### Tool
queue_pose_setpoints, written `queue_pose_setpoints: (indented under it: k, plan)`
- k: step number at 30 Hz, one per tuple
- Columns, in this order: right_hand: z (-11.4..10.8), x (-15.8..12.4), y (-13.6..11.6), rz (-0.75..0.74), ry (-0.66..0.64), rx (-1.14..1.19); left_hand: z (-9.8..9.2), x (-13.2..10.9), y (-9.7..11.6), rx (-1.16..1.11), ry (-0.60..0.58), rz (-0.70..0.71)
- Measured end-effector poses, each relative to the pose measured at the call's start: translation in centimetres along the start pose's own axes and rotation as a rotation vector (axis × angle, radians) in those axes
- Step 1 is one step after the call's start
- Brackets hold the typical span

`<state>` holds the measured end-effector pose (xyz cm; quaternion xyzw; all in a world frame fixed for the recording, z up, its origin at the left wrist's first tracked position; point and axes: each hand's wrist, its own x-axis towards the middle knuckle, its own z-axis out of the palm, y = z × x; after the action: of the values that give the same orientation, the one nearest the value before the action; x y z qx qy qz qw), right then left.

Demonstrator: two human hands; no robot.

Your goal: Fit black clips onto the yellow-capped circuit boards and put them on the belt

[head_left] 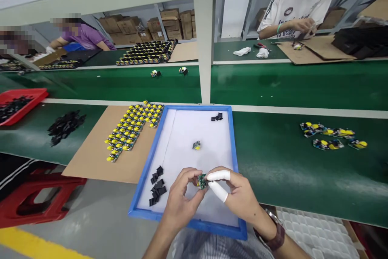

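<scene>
Over the near end of a blue-rimmed white tray [145,178], my left hand [180,198] and my right hand [238,194] both pinch one small green circuit board [202,181] with a yellow part. White finger cots cover my right thumb and forefinger. Another small board [197,145] lies alone in the tray's middle. Several black plastic pieces [157,186] lie in the tray just left of my left hand, and a few more black pieces [217,117] sit at its far right corner.
Rows of yellow-topped boards [133,127] lie on a cardboard sheet [91,158] left of the tray. Loose boards [332,137] rest on the green bench at right. A black pile [65,125], red bin [21,101] and red stool [39,200] are left. Other people work beyond the conveyor.
</scene>
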<state>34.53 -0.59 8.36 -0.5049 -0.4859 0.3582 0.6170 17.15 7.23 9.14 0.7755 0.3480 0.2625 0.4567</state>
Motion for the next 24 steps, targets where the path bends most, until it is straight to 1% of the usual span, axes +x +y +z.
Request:
queue_pose_setpoints:
  k: [2,4,5,9,12,16,19,21,24]
  plan:
    - [0.3,0.0,0.1,0.006,0.048,0.003,0.8,-0.2,0.3,-0.083,0.055,-0.009]
    - [0.3,-0.1,0.2,0.005,0.095,-0.007,1.3,-0.3,0.5,-0.199,0.083,-0.052]
    - [0.3,-0.1,0.2,-0.003,0.114,-0.013,1.4,-0.3,0.6,-0.269,0.077,-0.090]
    - [0.0,-0.4,-0.4,-0.054,0.173,-0.071,1.5,-0.2,0.8,-0.495,-0.018,-0.262]
    - [-0.1,-0.6,-1.0,-0.074,0.185,-0.112,1.5,-0.4,0.5,-0.586,-0.034,-0.309]
    - [0.0,-1.0,-1.2,-0.066,0.169,-0.128,1.5,-0.7,0.1,-0.645,-0.034,-0.313]
    - [0.2,-1.3,-1.0,-0.056,0.168,-0.137,1.5,-0.7,0.2,-0.620,-0.027,-0.324]
    - [0.4,-1.5,-0.9,-0.063,0.172,-0.151,1.5,-0.5,0.3,-0.580,-0.006,-0.315]
    - [0.5,-1.7,-1.1,-0.077,0.162,-0.164,1.6,-0.2,0.5,-0.542,0.058,-0.260]
